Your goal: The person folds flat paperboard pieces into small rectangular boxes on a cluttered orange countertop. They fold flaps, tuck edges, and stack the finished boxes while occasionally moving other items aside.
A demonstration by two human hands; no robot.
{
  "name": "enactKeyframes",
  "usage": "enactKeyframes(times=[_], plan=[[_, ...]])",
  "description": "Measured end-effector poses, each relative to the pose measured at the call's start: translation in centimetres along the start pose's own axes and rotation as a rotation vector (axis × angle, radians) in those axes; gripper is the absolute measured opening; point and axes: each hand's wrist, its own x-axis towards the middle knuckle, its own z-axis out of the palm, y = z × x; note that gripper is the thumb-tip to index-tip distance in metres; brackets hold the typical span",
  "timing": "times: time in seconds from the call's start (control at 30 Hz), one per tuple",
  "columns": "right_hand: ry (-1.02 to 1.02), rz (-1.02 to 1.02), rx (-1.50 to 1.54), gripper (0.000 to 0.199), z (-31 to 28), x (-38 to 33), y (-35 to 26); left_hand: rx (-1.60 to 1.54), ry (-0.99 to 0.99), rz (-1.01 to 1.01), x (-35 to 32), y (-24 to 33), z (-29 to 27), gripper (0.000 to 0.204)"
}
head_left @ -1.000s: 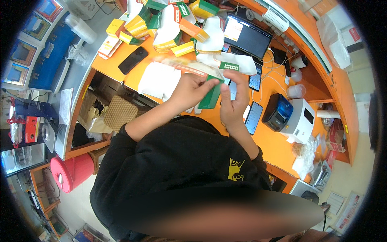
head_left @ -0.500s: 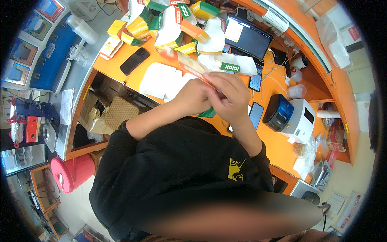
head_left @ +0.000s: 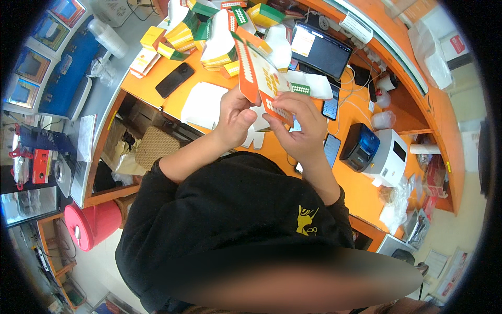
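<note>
Above the orange desk, a partly folded cardboard food box (head_left: 267,78) in orange, white and green is held up between my hands, its panels tilted. My right hand (head_left: 299,123) pinches its lower right edge, thumb beneath and fingers over the printed panel. At the orange left panel, the fingers of my left hand (head_left: 236,116) go behind the card and are partly hidden; that thumb is bent nearby. Flat white card blanks (head_left: 201,104) lie on the desk left of my left wrist. Beyond the held box is a heap of similar folded boxes (head_left: 217,44).
A black phone (head_left: 174,80) lies on the left of the orange desk (head_left: 138,91). At the right are a tablet (head_left: 321,48), two lit phones (head_left: 331,149) with cables, and a white and blue label printer (head_left: 386,157). A pink bucket (head_left: 99,225) stands on the floor.
My hands have moved apart from their overlapped position. The card has opened from a narrow, slanting shape into a wider box with upright panels, turned toward me.
</note>
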Motion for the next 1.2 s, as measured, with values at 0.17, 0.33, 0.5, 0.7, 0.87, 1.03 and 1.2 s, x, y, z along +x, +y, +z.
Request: enactKeyframes(times=[0.17, 0.33, 0.5, 0.7, 0.87, 1.03, 1.2], plan=[[0.023, -0.125, -0.121, 0.024, -0.1, -0.1, 0.2, -0.038, 0.011, -0.196, 0.5, 0.8, -0.4, 0.056], [-0.032, -0.095, -0.138, 0.023, -0.6, -0.3, 0.1, -0.236, 0.213, -0.392, 0.9, 2.1, 0.6, 0.045], [0.124, 0.131, 0.005, 0.018, -0.5, -0.7, -0.2, -0.142, 0.219, -0.264, 1.4, 1.6, 0.9, 0.018], [0.261, 0.102, -0.047, 0.021, 0.0, -0.9, -0.1, 0.135, 0.045, -0.125, 0.4, 0.5, 1.6, 0.010], [0.252, 0.037, -0.243, 0.026, 0.0, -1.3, -0.3, 0.108, 0.074, -0.195, 0.4, 0.8, 2.1, 0.015], [0.286, 0.028, -0.262, 0.027, -0.2, -1.9, -0.9, 0.064, 0.115, -0.166, 0.5, 0.9, 2.4, 0.013], [0.249, 0.047, -0.231, 0.027, -0.7, -2.1, -1.1, 0.173, 0.083, -0.117, 0.5, 0.9, 2.4, 0.010]])
